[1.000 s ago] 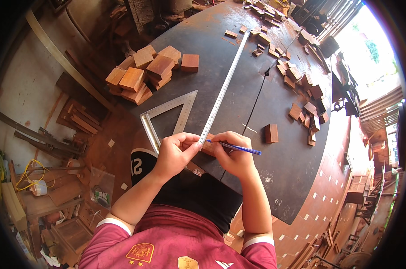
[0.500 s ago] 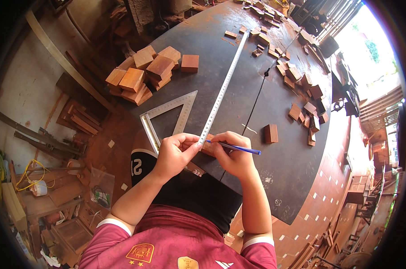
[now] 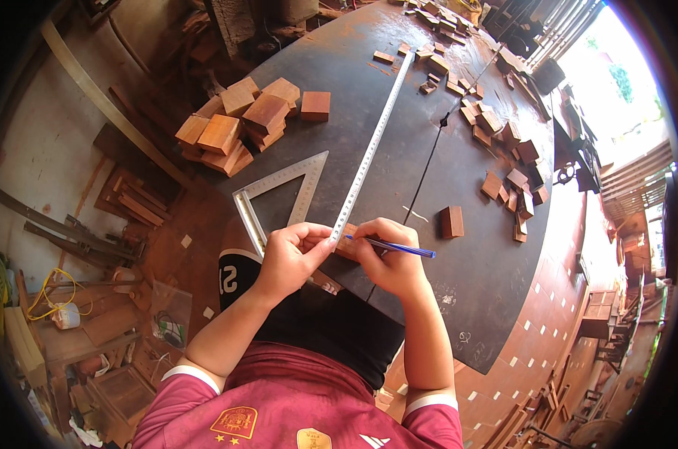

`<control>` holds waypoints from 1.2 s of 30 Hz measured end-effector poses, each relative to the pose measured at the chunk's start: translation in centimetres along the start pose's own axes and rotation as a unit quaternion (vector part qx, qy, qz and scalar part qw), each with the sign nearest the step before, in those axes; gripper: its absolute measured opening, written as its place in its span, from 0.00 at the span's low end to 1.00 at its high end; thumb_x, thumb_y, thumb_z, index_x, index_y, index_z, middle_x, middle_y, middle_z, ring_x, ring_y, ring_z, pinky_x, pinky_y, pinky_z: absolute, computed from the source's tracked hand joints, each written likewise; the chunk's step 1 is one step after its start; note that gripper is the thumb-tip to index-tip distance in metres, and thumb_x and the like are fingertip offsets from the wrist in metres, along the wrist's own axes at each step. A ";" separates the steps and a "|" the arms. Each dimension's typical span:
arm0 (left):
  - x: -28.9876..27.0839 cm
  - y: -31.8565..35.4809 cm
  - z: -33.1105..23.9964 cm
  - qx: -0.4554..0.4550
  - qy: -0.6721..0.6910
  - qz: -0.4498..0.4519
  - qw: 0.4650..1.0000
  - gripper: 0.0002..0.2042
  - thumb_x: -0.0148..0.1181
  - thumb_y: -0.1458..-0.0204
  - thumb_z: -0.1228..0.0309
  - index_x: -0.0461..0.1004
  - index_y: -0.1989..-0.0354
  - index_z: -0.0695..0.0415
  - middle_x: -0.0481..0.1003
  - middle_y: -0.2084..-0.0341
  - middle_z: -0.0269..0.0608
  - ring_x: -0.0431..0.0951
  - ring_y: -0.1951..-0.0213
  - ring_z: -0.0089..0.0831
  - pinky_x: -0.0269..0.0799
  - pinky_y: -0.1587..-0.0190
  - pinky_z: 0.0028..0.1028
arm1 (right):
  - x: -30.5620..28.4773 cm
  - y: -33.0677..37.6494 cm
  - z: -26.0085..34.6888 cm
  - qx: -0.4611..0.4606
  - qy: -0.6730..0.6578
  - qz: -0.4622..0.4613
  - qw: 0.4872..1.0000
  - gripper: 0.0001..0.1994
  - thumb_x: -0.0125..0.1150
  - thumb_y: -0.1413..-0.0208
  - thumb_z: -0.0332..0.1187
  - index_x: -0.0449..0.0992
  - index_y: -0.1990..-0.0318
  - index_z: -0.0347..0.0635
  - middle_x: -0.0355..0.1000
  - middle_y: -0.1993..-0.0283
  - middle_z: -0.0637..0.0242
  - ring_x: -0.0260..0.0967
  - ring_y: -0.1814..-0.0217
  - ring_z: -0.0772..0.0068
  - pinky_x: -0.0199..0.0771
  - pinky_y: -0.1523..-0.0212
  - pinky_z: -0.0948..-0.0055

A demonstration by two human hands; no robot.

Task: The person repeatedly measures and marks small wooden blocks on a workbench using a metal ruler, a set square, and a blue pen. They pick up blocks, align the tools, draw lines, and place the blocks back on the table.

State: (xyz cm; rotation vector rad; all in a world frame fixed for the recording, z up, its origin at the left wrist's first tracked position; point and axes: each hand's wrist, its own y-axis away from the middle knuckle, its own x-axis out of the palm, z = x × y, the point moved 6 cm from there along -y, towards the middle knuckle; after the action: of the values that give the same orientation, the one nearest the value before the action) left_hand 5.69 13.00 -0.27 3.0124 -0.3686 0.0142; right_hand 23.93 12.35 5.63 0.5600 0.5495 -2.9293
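Fingers curl round a blue pen above the dark worktable (wood-littered workshop).

- I see a blue pen against the dark grey table.
- Silver ruler, silver triangle square.
- Reddish-brown wood blocks.
- My shirt is maroon with white-edged sleeves.

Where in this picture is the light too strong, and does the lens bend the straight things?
Head view: the daylight opening at the upper right is washed out white; the dark tabletop is evenly lit, and the hands look sharp. The long steel ruler stays nearly straight, but the beam at the left and the round black rim show fisheye bending.
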 end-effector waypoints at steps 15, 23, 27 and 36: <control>0.0 0.1 -0.1 -0.004 -0.003 -0.004 1.000 0.09 0.64 0.39 0.78 0.81 0.52 0.67 0.84 0.62 0.41 0.83 0.61 0.20 0.79 0.55 0.21 | 0.1 -0.1 0.1 0.020 -0.046 0.000 0.999 0.02 0.66 0.44 0.20 0.78 0.65 0.31 0.82 0.66 0.53 0.84 0.62 0.65 0.84 0.61 0.70; -1.0 -1.8 -0.9 0.017 -0.090 -0.039 0.995 0.11 0.70 0.42 0.72 0.83 0.55 0.67 0.85 0.65 0.41 0.83 0.66 0.22 0.79 0.59 0.22 | -0.7 1.7 -2.5 0.094 -0.149 -0.093 0.980 0.03 0.65 0.39 0.24 0.79 0.60 0.34 0.81 0.69 0.62 0.78 0.69 0.78 0.75 0.70 0.77; -3.7 -1.4 -3.1 0.113 -0.192 -0.159 0.962 0.12 0.71 0.44 0.70 0.83 0.55 0.63 0.83 0.67 0.40 0.80 0.70 0.22 0.77 0.64 0.22 | -1.8 1.8 -2.3 -0.006 -0.012 -0.139 0.990 0.08 0.67 0.39 0.27 0.79 0.54 0.37 0.81 0.67 0.60 0.79 0.68 0.70 0.77 0.67 0.74; -14.5 4.3 3.1 0.081 -0.169 -0.309 0.932 0.16 0.69 0.39 0.63 0.74 0.55 0.62 0.73 0.67 0.34 0.69 0.70 0.17 0.69 0.67 0.21 | -0.3 1.9 -0.2 -0.021 0.133 0.061 0.989 0.39 0.82 0.58 0.35 0.71 0.36 0.41 0.74 0.37 0.51 0.73 0.37 0.45 0.72 0.36 0.57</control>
State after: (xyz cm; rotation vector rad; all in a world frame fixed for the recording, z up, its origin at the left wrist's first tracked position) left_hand -9.40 11.95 -3.26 3.1371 0.6000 -0.5516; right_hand 24.65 10.71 4.95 0.9518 0.5800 -2.7380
